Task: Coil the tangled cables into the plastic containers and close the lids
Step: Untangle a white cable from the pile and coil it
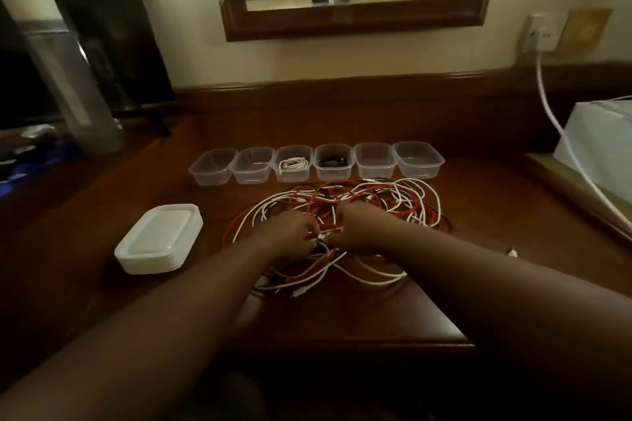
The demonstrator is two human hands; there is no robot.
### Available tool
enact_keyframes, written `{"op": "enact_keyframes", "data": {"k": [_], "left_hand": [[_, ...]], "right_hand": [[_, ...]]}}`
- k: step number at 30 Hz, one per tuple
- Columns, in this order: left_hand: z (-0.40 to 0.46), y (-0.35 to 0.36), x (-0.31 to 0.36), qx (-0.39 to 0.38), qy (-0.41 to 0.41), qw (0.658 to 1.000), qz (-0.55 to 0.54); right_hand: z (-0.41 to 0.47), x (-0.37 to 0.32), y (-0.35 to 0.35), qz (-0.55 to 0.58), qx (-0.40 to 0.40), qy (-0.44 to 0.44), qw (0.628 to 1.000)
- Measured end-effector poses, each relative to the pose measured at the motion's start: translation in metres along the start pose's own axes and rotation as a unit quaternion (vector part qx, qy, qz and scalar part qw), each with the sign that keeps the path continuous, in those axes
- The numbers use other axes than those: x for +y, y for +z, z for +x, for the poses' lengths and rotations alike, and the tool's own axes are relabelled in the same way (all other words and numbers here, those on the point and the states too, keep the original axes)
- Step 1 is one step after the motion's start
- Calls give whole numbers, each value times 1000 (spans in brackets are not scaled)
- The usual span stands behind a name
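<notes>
A tangle of white, red and black cables (345,212) lies spread on the dark wooden desk (478,249), in the middle, just near of a row of 6 clear plastic containers (316,164). Both hands are down in the near part of the tangle, close together. The left hand (294,232) has its fingers curled inward around cable strands, and the right hand (355,225) is curled the same way just beside it; between them a white connector end (323,236) shows, and each hand seems to pinch cable there, though the dim light makes the exact strand hard to tell.

The 6 containers stand side by side, touching or nearly so, all without lids. Counting from the left, the 3rd holds a coiled white cable (293,163) and the 4th holds something dark, probably a coiled black cable (332,161). The other 4 show nothing inside. A stack of white lids (160,237) sits to the left of the tangle, near the left forearm and well apart from the containers.

At the far left a tall grey bottle with a pale cap (65,79) stands before a dark screen (78,27). On the right, a white cord (554,120) runs from a wall socket (543,32) down past a white box (602,147).
</notes>
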State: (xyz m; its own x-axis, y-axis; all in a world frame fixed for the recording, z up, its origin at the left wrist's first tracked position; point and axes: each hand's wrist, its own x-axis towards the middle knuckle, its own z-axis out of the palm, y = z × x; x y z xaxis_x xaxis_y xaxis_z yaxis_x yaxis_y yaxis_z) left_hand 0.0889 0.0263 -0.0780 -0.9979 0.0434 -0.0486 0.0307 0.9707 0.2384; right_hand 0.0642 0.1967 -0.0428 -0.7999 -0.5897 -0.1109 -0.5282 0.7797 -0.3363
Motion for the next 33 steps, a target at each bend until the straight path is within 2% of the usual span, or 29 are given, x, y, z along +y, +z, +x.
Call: {"op": "enact_keyframes", "data": {"k": [3, 6, 10, 14, 16, 18, 21, 25, 27, 29, 31, 33], "left_hand": [[-4, 4, 5, 20, -3, 999, 39], [-4, 6, 7, 52, -10, 999, -12], [-4, 1, 16, 114, 15, 988, -102], [-5, -5, 28, 132, 51, 977, -160], [-6, -9, 36, 160, 50, 958, -232], [-6, -14, 43, 222, 45, 935, -275], [-4, -22, 49, 270, 34, 931, -244], [5, -26, 38, 211, 24, 969, -129], [4, -32, 30, 219, 10, 966, -137], [-1, -41, 28, 232, -7, 958, -166], [-8, -56, 37, 245, -18, 940, -238], [-13, -75, 53, 272, -19, 910, -312]], "right_hand": [[-10, 3, 2, -44, -31, 31, 998], [-15, 7, -1, -12, 0, 47, 999], [-23, 8, -13, 129, 92, 17, 987], [-34, 6, -27, 230, 159, -18, 960], [-40, 6, -35, 284, 171, -35, 943], [-46, 6, -43, 350, 171, -51, 919], [-56, 8, -55, 403, 184, -75, 893], [-68, 14, -73, 459, 261, -68, 846], [-70, 22, -81, 494, 298, -49, 815], [-70, 29, -85, 514, 306, -37, 800], [-69, 32, -85, 517, 291, -31, 804], [-66, 30, -83, 485, 261, -14, 835]]}}
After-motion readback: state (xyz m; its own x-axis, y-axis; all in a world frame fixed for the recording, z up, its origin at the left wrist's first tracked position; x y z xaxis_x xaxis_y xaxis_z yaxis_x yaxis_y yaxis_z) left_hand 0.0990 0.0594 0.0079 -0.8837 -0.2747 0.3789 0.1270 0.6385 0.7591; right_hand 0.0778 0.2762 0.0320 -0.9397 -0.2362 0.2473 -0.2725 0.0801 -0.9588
